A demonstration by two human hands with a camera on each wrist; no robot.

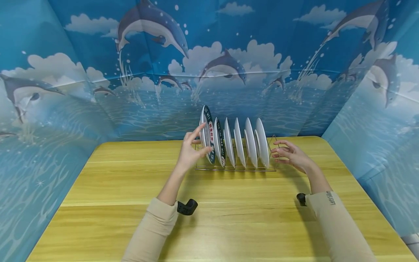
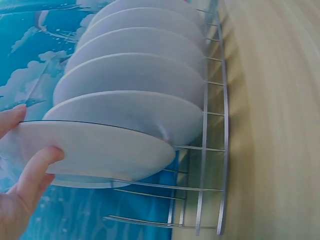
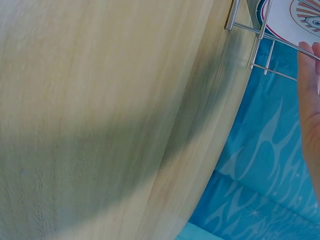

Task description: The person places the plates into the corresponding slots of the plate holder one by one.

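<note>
A wire dish rack [image 1: 235,169] holds several white plates standing on edge in a row. My left hand [image 1: 192,149] grips the leftmost plate [image 1: 211,136], thumb on one side and fingers on the other. This plate has a dark green lettered rim and red characters, and its top stands higher than the others. Its white underside shows in the left wrist view, with the thumb against it. Beside it stands a second plate [image 1: 220,143] with a dark green lettered rim. My right hand [image 1: 292,156] holds the wire at the rack's right end, fingers slightly bent.
The rack stands near the back edge of the yellow wood-grain table [image 1: 235,218]. Behind and at both sides hangs a blue cloth [image 1: 147,109] printed with dolphins and clouds. A black wrist mount [image 1: 187,207] sits by the left sleeve.
</note>
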